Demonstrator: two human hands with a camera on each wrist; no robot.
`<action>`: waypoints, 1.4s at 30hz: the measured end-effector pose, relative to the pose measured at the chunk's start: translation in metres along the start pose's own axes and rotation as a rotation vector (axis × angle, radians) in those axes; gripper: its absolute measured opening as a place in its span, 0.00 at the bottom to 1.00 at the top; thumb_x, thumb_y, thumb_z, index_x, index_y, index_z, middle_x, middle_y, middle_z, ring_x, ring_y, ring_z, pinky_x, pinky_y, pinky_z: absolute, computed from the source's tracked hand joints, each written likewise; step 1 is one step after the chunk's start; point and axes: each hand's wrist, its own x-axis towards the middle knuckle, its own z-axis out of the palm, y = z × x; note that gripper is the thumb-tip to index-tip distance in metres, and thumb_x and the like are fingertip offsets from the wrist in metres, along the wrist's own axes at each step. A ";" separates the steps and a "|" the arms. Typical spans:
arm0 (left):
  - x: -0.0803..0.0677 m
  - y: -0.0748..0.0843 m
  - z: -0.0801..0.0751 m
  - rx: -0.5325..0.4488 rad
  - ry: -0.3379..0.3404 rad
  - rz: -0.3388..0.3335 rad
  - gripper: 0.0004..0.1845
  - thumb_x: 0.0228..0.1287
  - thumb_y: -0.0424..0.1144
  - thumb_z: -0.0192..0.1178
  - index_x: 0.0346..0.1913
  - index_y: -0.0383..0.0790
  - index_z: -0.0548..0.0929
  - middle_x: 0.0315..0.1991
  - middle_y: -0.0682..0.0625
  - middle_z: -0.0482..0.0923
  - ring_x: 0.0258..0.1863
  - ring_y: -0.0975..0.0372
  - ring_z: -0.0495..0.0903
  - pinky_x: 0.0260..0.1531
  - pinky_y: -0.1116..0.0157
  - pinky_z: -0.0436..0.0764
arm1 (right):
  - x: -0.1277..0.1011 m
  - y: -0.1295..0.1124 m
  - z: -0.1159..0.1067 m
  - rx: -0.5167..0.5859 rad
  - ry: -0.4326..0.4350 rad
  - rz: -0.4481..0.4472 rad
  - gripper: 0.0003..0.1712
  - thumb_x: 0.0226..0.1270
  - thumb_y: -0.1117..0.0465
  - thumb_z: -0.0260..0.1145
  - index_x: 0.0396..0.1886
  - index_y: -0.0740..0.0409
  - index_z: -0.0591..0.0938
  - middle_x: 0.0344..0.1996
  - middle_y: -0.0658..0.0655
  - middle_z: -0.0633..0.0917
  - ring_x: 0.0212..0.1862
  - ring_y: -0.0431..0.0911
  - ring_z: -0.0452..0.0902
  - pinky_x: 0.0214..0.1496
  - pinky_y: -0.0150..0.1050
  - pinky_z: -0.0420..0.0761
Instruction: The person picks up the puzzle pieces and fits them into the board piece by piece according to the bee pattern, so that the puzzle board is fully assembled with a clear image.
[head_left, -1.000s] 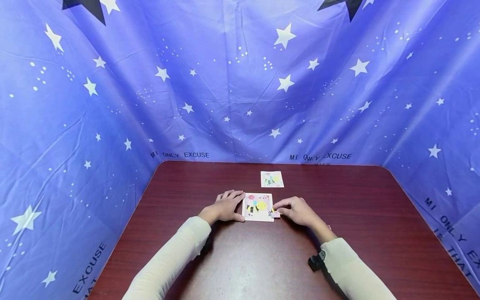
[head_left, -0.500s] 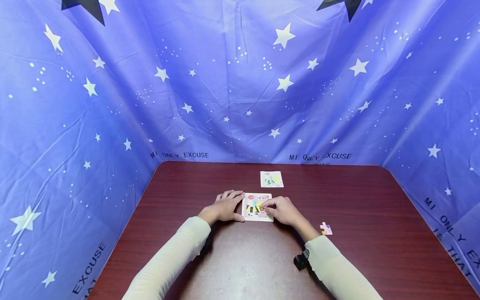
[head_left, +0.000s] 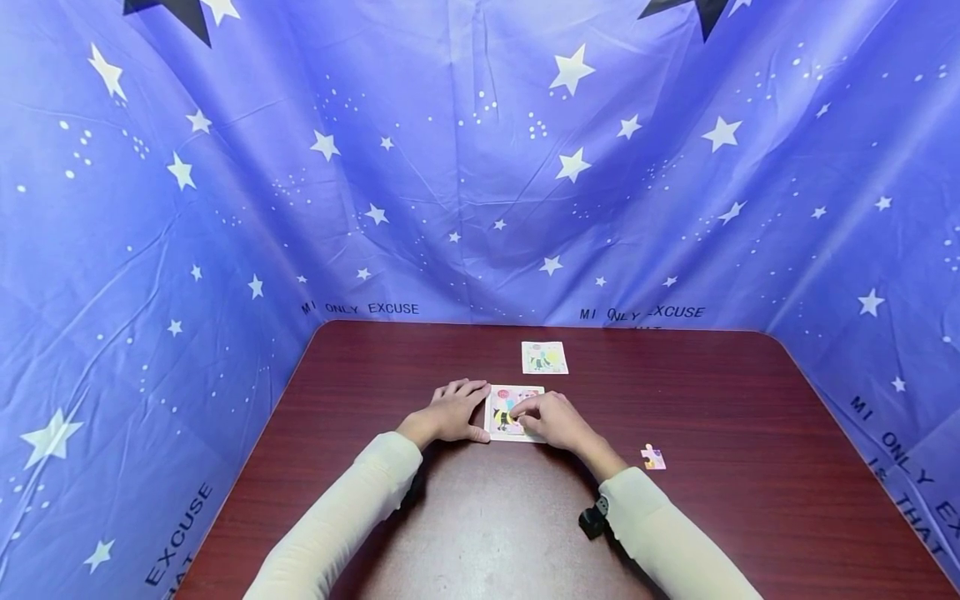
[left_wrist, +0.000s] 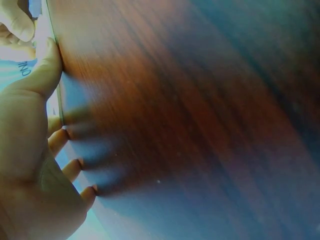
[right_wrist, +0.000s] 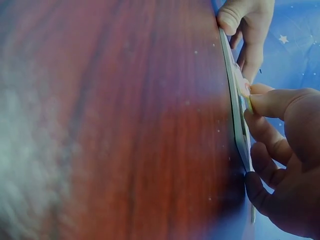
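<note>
A square puzzle board (head_left: 501, 417) with a bee picture lies flat on the dark red table (head_left: 480, 517). My left hand (head_left: 468, 408) rests at the board's left edge, thumb against its near corner and fingers relaxed. In the left wrist view that left hand (left_wrist: 35, 150) touches the thin board edge (left_wrist: 59, 95). My right hand (head_left: 521, 412) is over the board and pinches a small puzzle piece between thumb and forefinger. The right wrist view shows the right hand's fingertips (right_wrist: 260, 102) holding the piece (right_wrist: 245, 100) against the board (right_wrist: 232, 90), seen edge-on.
A loose puzzle piece (head_left: 652, 457) lies on the table right of my right forearm. A small picture card (head_left: 544, 357) sits beyond the board. Blue star-printed cloth (head_left: 480, 167) walls the table at the back and on both sides.
My right hand has carried the pinched piece leftward, from the board's near right corner onto its middle. This uncovered the loose piece on the right. The left hand has stayed put.
</note>
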 end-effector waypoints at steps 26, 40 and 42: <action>-0.001 0.002 -0.002 -0.006 -0.004 -0.004 0.54 0.58 0.66 0.67 0.81 0.44 0.58 0.81 0.49 0.56 0.79 0.45 0.55 0.71 0.40 0.60 | 0.001 -0.001 -0.001 -0.079 -0.062 -0.037 0.12 0.60 0.56 0.76 0.44 0.44 0.93 0.40 0.43 0.92 0.33 0.36 0.75 0.40 0.38 0.77; -0.001 0.002 -0.002 -0.008 -0.013 -0.001 0.54 0.59 0.66 0.66 0.81 0.45 0.57 0.81 0.49 0.55 0.80 0.45 0.53 0.72 0.41 0.60 | -0.002 -0.001 0.002 -0.101 -0.063 -0.029 0.11 0.61 0.56 0.75 0.44 0.42 0.93 0.41 0.43 0.92 0.47 0.47 0.86 0.56 0.49 0.78; -0.001 0.002 -0.002 -0.013 -0.006 0.000 0.54 0.59 0.66 0.66 0.81 0.45 0.57 0.81 0.49 0.56 0.80 0.44 0.54 0.72 0.41 0.60 | -0.002 0.000 0.002 -0.101 -0.060 -0.034 0.11 0.61 0.56 0.75 0.44 0.43 0.93 0.41 0.43 0.92 0.47 0.46 0.86 0.56 0.48 0.77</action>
